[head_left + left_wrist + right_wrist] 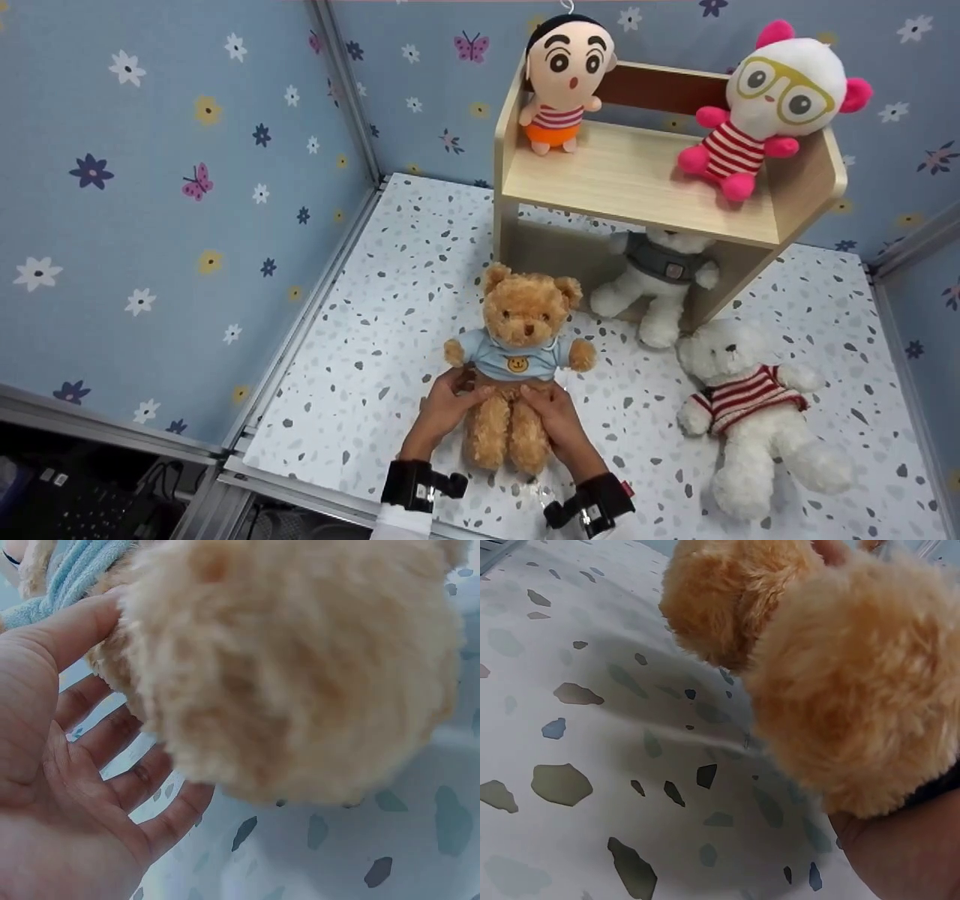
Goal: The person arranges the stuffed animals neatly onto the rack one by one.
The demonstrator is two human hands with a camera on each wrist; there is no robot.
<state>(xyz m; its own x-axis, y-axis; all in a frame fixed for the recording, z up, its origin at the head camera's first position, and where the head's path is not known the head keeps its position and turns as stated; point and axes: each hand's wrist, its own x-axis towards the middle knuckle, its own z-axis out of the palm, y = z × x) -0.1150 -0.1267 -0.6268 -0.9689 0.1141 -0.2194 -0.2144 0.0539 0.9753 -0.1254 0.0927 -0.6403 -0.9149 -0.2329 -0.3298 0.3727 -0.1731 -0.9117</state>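
I am holding the brown teddy bear (517, 360) at its waist on the speckled counter (390, 315), left hand (444, 409) and right hand (555, 416) lightly curled around it, judging that even pressure keeps it upright.

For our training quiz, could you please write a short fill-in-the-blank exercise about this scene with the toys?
1. Both hands, left hand and right hand, hold the brown teddy bear, which wears a light ____ shirt.
2. On top of the wooden shelf sit ____ dolls.
3. The white bear lying on the floor wears a ____ striped sweater.

Missing words: blue; two; red
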